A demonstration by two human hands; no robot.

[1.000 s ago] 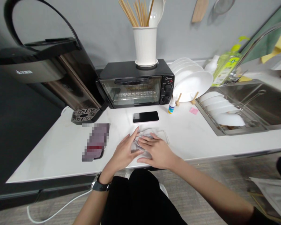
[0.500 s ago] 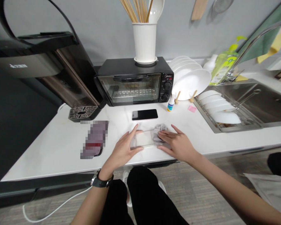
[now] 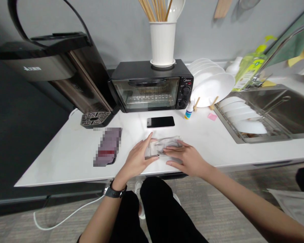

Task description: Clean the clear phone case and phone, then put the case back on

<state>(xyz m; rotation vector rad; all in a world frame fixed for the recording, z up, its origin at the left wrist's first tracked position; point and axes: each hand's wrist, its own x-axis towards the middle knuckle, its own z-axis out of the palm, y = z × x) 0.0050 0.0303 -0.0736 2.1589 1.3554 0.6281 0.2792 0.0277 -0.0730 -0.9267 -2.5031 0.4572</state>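
A pale rectangular block or box lies on the white countertop, mostly hidden now by a thin, crumpled grey cloth (image 3: 158, 145); its exact kind cannot be made out. Around its left end curves my left hand (image 3: 136, 157), thumb on the near side and fingers on the far side, with a dark watch on the wrist. My right hand (image 3: 186, 157) presses the cloth from the right, fingers stretched over it and thumb apart. Just beyond the hands lies a black-screened phone (image 3: 160, 122).
A toaster oven (image 3: 152, 87) stands behind, with a white cup (image 3: 162, 44) of chopsticks on top. At left are a drinks machine (image 3: 66, 74) and a blurred-out item (image 3: 108, 146). Toward the right are a small bottle (image 3: 188, 111), plates (image 3: 214, 89) and a sink (image 3: 281, 101).
My right hand has slid slightly left over the block. The grey cloth, bunched at the right end before, now spreads across the top. My left hand keeps its hold on the left end.
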